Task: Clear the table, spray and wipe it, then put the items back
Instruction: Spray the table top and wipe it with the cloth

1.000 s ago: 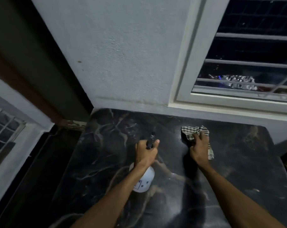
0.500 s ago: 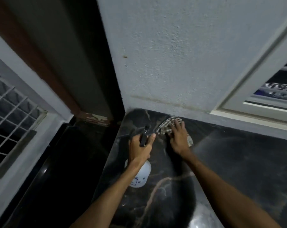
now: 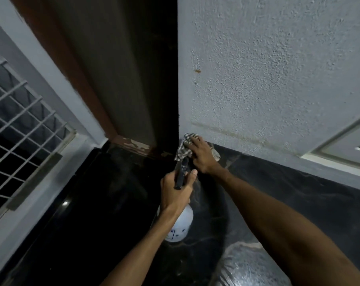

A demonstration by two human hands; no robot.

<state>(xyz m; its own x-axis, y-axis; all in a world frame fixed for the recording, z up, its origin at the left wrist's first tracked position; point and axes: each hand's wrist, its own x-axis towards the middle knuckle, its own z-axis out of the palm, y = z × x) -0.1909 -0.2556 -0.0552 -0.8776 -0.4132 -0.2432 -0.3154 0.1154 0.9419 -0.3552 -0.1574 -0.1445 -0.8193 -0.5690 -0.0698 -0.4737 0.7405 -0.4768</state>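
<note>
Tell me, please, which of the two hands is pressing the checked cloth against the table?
The right hand, far in the table's corner at the wall, lies flat on the checked cloth. The left hand is closed round the spray bottle instead.

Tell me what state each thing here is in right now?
Checked cloth: crumpled, pressed flat on the table's far corner by the wall.
Spray bottle: upright, held above the table.
Left hand: gripping the bottle's trigger head.
Right hand: spread on the cloth.
Table: dark marble, glossy.
</note>
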